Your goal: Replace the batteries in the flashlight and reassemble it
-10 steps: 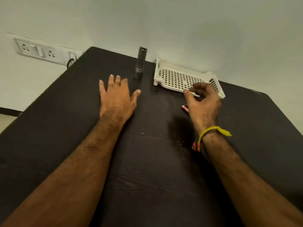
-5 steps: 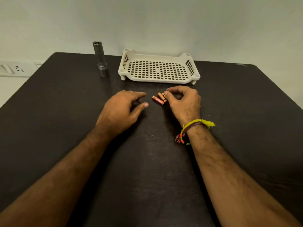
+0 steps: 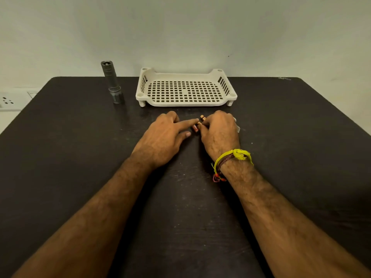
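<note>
1. A few small orange-and-red batteries point(image 3: 197, 125) lay on the dark surface point(image 3: 80, 157), just in front of a white tray, in the gap between the two hands.
2. The right hand point(image 3: 219, 133) rested knuckles-up with its fingers curled down around the right end of the batteries; whether it actually gripped one could not be told.
3. The left hand point(image 3: 164, 137) lay palm-down beside it, fingers loosely spread, with the index finger stretched out so its tip touched the batteries. It clasped nothing.
4. A yellow thread wristband point(image 3: 232, 159) with darker red-brown strands circled the right wrist.
5. The flashlight point(image 3: 112, 83), a grey metal cylinder, stood upright near the far left part of the surface, well apart from both hands.
6. The white perforated plastic tray point(image 3: 186, 91) sat to the right of the flashlight, near the far edge, on short legs.
7. A pale wall point(image 3: 180, 27) rose behind the surface, and a white socket plate point(image 3: 8, 101) showed at the left edge.
</note>
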